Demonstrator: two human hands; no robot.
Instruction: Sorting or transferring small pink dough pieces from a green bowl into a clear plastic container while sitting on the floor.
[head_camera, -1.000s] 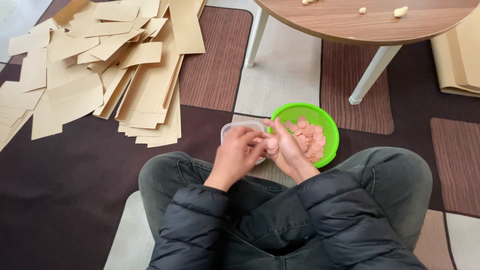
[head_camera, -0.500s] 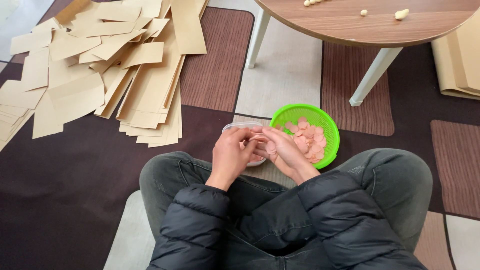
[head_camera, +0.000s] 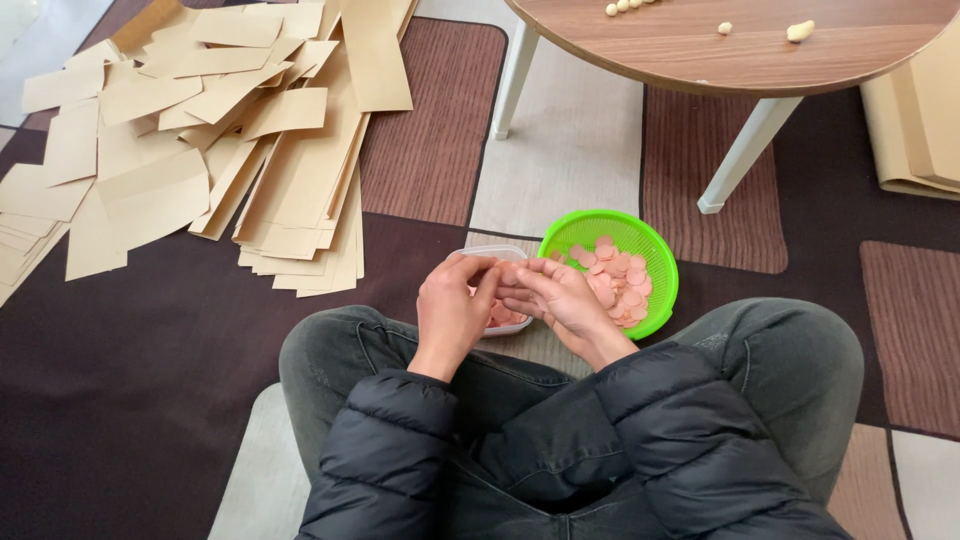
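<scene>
Both hands, left and right, met fingertip to fingertip over a small clear tub, the green basket of pink slices at their three o'clock; grip indiscernible.

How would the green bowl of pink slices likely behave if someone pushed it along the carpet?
The green bowl looks like thin perforated plastic, so probably light. On the carpet it would likely drag rather than glide. Its pink slices lie loose and may shift.

We list a small clear tub, upright on the carpet under our fingers, holding pink slices. Just beside it on the right, we list a round green basket, upright, filled with pink slices.
</scene>
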